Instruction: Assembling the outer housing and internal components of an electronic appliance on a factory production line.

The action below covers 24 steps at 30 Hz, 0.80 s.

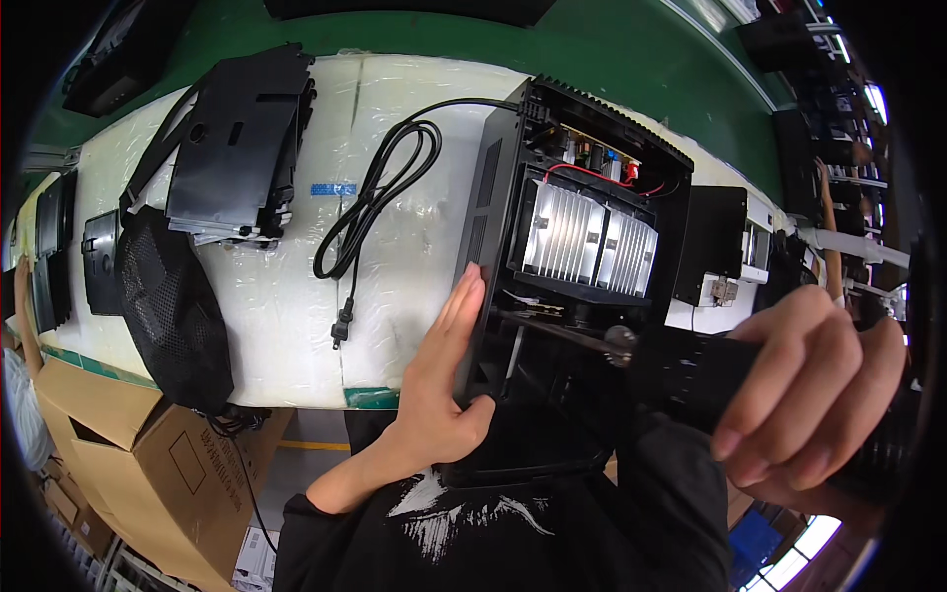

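Observation:
A black electronic device casing (pixel 477 212) stands open in front of me at the right of the table. Inside it sit two silver finned heat sinks (pixel 565 235), with a circuit board (pixel 595 155) and red wires beyond them. My left hand (pixel 446 380) rests against the casing's left side, its fingers stretched out and the thumb apart. In my right hand (pixel 817 387) is a black power screwdriver (pixel 686 370). Its long bit (pixel 562 332) points left over the near part of the casing. Where the tip ends is hard to make out.
A coiled black power cord (pixel 370 202) lies left of the casing. Farther left are stacked black plastic panels (pixel 242 148) and a black mesh bag (pixel 170 306). A cardboard box (pixel 163 474) stands below the table's near left edge. Another person's arm (pixel 24 316) shows at far left.

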Available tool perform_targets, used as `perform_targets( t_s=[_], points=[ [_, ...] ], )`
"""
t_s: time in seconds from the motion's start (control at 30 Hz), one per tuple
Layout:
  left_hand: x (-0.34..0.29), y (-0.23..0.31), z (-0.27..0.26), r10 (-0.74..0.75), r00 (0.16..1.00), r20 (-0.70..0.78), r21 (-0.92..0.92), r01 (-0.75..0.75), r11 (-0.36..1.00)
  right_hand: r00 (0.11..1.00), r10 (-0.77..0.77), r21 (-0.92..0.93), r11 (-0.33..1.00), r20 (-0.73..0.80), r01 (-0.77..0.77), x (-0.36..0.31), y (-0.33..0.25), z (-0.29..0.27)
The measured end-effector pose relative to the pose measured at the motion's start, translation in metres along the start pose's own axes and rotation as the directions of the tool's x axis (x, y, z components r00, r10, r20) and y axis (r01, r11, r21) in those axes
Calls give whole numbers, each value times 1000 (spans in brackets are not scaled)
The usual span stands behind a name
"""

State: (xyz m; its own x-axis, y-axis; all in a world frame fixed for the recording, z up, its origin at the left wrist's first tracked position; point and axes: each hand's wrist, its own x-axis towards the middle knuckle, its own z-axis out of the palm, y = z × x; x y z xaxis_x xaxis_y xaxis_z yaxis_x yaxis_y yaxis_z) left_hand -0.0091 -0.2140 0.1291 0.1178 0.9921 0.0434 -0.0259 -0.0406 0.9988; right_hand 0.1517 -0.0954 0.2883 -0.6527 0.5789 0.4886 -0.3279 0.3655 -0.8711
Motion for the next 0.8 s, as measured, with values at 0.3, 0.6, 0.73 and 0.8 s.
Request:
perform_targets(
  t_s=[0.3,0.6,0.73,0.8],
  points=[
    [1,0,2,7,1000,-16,-5,-7,1000,999,18,84,996,-48,-14,-10,22,12],
    [1,0,2,19,999,-27,-21,-19,1000,998,49,238,971,-39,-38,-9,30,22],
    [-1,-1,1,19,999,-41,-39,-21,999,998,66,327,943,-7,-61,-1,35,30],
    [-1,0,3,8,998,-63,-36,-11,999,995,65,330,940,74,-86,3,36,33]
  ],
)
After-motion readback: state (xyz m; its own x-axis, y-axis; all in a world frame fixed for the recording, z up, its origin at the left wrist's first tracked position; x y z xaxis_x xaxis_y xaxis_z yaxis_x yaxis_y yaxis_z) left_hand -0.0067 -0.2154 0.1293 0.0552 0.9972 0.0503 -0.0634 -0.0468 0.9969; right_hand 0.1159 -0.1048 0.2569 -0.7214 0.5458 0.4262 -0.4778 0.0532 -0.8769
